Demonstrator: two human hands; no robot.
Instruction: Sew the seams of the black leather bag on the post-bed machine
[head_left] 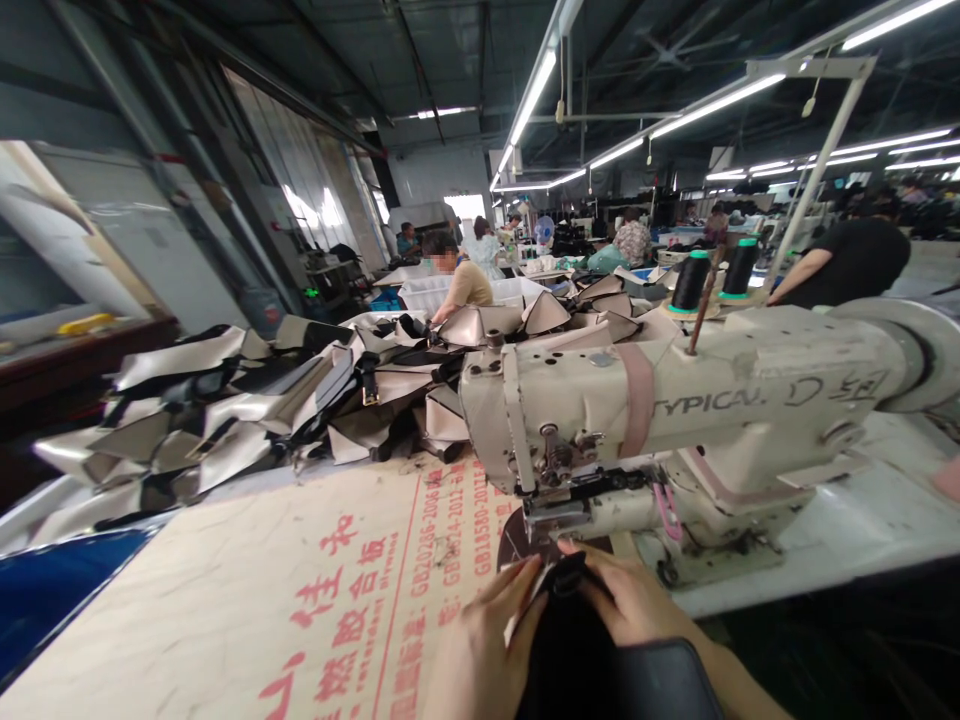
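Both hands pinch a black piece [564, 600] at six o'clock: left hand [480, 650] grasping its left edge, right hand [630, 600] its right. It lies just before the presser foot [551, 515] of the sewing machine [675, 420]. Its long axis points toward twelve. Best kept flat and fed straight, fingertips clear of the needle.

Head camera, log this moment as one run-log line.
left hand on black piece | right hand on it | at sewing machine | plywood board alongside
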